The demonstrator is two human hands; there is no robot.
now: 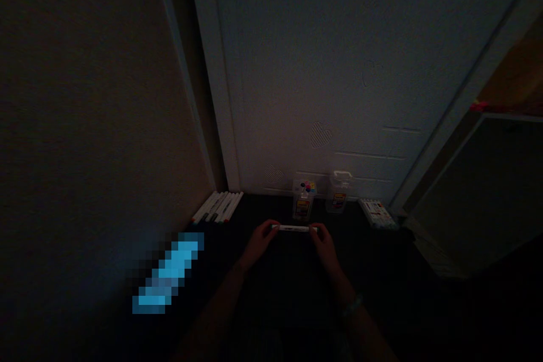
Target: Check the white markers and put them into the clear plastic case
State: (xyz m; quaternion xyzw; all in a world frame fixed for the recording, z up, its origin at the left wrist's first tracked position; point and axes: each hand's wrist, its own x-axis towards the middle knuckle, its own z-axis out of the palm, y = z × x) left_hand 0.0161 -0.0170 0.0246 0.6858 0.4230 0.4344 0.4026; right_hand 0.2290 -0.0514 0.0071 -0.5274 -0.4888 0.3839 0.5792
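Note:
A white marker (293,228) lies level between my two hands, above the dark tabletop. Its left end is pinched by the fingers of my left hand (262,240). My right hand (324,242) grips the other end, where a bit of dark green shows. Just behind the marker stands a clear plastic tub (302,203) with several colored markers upright in it. A second clear tub (337,195) with a handle is to its right; the dim light hides whether anything is inside.
Several white markers (218,206) lie side by side at the back left. A pack of markers (376,213) rests at the back right. A pixelated bright blue shape (169,274) is at left. A pale panel (297,68) with heart shapes rises behind the table.

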